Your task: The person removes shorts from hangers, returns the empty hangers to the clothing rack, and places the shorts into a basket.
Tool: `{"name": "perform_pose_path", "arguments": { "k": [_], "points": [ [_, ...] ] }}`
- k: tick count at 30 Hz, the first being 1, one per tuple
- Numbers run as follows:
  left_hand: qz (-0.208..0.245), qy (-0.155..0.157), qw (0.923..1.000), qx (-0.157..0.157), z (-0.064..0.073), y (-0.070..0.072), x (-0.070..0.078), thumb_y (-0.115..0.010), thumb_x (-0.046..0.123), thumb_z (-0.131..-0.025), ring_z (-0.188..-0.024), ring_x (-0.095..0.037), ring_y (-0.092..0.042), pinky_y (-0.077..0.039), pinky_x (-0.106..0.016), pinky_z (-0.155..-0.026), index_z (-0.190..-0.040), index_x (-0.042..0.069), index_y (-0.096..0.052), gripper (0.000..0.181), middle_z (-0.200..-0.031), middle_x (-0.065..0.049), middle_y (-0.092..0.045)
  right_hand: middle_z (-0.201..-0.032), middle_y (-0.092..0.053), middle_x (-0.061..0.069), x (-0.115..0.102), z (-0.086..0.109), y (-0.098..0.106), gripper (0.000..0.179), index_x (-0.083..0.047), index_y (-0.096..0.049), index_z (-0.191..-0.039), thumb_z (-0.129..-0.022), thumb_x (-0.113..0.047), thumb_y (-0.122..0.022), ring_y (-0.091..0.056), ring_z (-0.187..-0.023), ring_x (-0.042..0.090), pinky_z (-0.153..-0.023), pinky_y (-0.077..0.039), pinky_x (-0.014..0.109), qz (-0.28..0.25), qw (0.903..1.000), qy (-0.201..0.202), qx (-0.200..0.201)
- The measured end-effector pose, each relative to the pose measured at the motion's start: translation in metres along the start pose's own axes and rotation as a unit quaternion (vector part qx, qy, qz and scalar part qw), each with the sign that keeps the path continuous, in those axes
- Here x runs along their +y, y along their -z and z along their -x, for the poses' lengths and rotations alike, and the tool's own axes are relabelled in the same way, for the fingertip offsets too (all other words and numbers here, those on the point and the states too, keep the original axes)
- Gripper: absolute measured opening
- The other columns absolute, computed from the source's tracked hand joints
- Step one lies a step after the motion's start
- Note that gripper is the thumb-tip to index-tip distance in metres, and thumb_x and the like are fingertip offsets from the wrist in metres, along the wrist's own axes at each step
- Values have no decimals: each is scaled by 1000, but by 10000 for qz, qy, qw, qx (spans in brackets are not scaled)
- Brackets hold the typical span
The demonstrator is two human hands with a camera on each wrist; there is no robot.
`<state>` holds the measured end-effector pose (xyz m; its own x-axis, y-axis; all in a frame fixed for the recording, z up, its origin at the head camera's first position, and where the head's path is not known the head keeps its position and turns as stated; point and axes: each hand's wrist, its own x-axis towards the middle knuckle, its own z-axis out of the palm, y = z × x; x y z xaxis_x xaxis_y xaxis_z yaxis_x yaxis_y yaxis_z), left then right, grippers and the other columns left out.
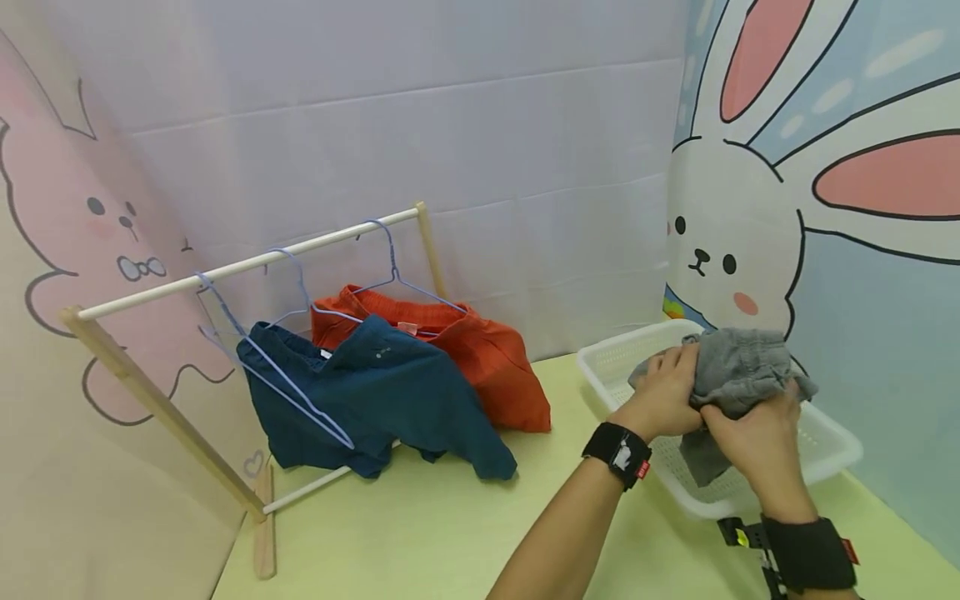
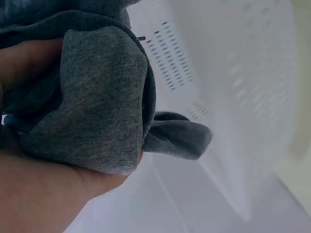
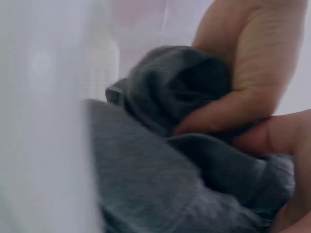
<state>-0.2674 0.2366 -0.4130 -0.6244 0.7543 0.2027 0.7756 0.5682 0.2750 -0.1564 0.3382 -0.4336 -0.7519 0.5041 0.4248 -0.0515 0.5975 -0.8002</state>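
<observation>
Bunched grey shorts [image 1: 742, 362] with a gathered waistband are held over the white basket [image 1: 592, 367]. My left hand [image 1: 663, 392] grips them from the left, its thumb toward the other hand. On the near right side, my right hand [image 1: 761, 442] grips the cloth too, partly hidden by it. One end of the fabric hangs down into the basket. Close up in the left wrist view, the grey cloth [image 2: 107, 92] lies folded over the fingers. The right wrist view shows both hands pinching the folds [image 3: 146, 170].
At the left stands a wooden rack [image 1: 247, 265] with blue hangers. Teal shorts [image 1: 375, 392] and orange shorts [image 1: 502, 358] hang on it. The front hanger [image 1: 281, 375] carries nothing. A rabbit-printed wall [image 1: 862, 333] rises behind and right of the basket.
</observation>
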Motion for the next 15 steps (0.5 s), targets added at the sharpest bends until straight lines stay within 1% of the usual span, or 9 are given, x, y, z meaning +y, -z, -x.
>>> {"name": "perform_pose_path", "arguments": {
  "k": [1,3,5,8,12,14,15],
  "points": [
    [-55,41,10000,-67,-1,-6,0,-75,37,-90,-148,-19,-35,-43,-41,-109,-165,25,-20,93,-163,4,-33,-154,-10,42,3,1,1,101,3,2,-160,-90,-17,-67,-27,-128,66,-96,-27,75,69,9998,-148,-79],
    [-133,124,9995,-243,-1,-15,1,-74,36,-91,-147,-19,-36,-45,-41,-108,-165,25,-19,92,-163,5,-33,-155,-4,44,8,4,2,108,1,15,-160,-90,-18,-67,-26,-129,70,-93,-30,76,240,9984,-441,-264],
    [-134,206,9989,-395,-1,-20,2,-74,35,-92,-147,-18,-37,-45,-40,-108,-165,26,-20,92,-163,6,-35,-154,-6,47,12,5,2,111,0,18,-159,-90,-18,-67,-27,-128,70,-94,-31,76,297,9971,-605,-357],
    [-115,318,9977,-587,-2,-21,5,-74,38,-92,-147,-17,-38,-45,-39,-109,-165,26,-21,90,-162,7,-36,-150,-4,53,15,5,2,112,-1,26,-156,-94,-23,-64,-25,-128,73,-93,-33,77,403,9928,-949,-610],
    [-61,548,9941,-938,-4,-20,11,-69,45,-95,-144,-14,-44,-46,-34,-107,-164,27,-24,84,-159,10,-41,-147,0,56,16,4,0,106,-4,29,-155,-98,-28,-57,-22,-128,75,-93,-32,79,474,9871,-1343,-725],
    [-27,690,9903,-1203,-5,-23,14,-65,47,-97,-140,-11,-48,-47,-30,-105,-163,28,-27,78,-156,12,-45,-149,0,54,15,6,-1,104,-5,27,-157,-99,-28,-56,-21,-130,74,-93,-30,80,457,9866,-1425,-647],
    [-28,707,9886,-1332,-5,-25,15,-63,47,-98,-138,-8,-50,-46,-26,-103,-162,28,-29,75,-154,13,-47,-152,0,52,14,7,-2,102,-5,24,-158,-99,-27,-56,-21,-131,73,-94,-30,80,458,9870,-1418,-594]
  ]
}}
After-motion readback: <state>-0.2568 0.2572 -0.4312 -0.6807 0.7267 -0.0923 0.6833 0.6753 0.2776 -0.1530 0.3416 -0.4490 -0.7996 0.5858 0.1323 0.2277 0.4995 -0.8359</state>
